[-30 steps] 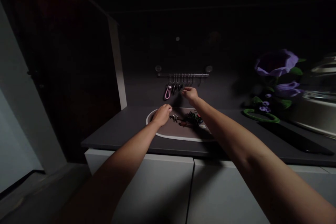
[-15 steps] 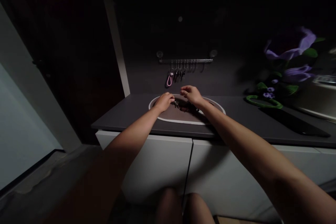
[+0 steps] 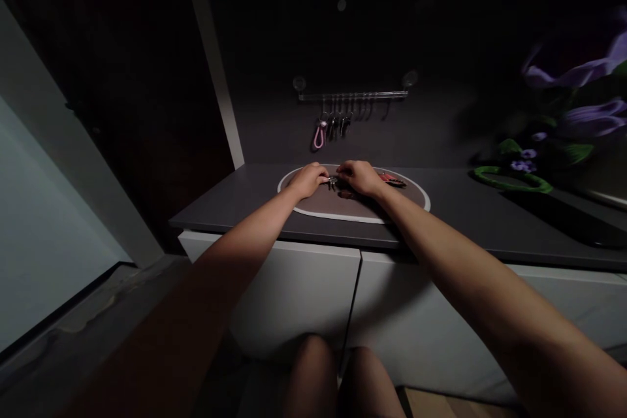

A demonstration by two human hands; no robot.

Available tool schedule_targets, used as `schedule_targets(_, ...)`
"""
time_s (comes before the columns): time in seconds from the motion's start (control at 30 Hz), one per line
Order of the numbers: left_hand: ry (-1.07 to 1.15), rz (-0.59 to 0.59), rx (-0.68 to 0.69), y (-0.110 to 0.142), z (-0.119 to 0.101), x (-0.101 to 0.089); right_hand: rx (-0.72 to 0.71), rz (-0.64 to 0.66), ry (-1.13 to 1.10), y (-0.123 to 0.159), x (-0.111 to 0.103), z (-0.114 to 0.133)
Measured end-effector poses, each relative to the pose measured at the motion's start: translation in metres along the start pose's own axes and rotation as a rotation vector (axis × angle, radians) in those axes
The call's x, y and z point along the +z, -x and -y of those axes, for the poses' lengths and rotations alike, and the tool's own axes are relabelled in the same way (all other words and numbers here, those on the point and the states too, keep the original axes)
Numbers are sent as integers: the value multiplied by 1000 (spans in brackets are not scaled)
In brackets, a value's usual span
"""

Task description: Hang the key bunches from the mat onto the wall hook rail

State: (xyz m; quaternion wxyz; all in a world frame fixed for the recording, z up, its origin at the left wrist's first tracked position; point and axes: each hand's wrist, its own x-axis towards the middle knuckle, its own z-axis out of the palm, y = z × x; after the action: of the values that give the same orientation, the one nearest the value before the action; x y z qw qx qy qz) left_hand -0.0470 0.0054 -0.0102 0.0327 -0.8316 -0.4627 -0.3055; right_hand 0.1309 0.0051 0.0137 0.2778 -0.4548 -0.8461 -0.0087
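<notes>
The scene is dim. My left hand (image 3: 308, 179) and my right hand (image 3: 360, 177) meet over an oval tray (image 3: 401, 209) with a pale rim on a dark countertop (image 3: 235, 206). Both hands have curled fingers closed on a small bunch of keys (image 3: 333, 181) between them. More key items, one reddish (image 3: 392, 179), lie on the tray just right of my right hand. On the wall behind, a hook rail (image 3: 353, 96) carries several keys (image 3: 337, 124) and a pink loop keychain (image 3: 319, 136).
Purple artificial flowers (image 3: 578, 98) with a green loop (image 3: 509, 179) stand at the right of the counter. White cabinet doors (image 3: 304, 287) are below the counter. A tall dark panel and white frame (image 3: 215, 78) rise at the left. My knees (image 3: 337, 379) show at the bottom.
My right hand came down from the hook rail to the tray and joined my left hand on the keys. The view shifted lower, bringing my knees in.
</notes>
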Motion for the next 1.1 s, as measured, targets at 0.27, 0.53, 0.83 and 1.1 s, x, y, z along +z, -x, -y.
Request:
schedule_targets(0.27, 11, -9, -9, 1, -1, -1, 5, 16, 41, -1, 0, 2)
schedule_targets(0.53, 22, -64, -37, 0, 0, 0, 12, 0, 48, -1, -1, 3)
schedule_targets(0.83, 88, -218, -101, -2, -3, -4, -10, 7, 47, 1, -4, 7)
schedule_targets(1.1, 174, -349, -116, -3, -10, -11, -30, -103, -31, 2, -5, 14)
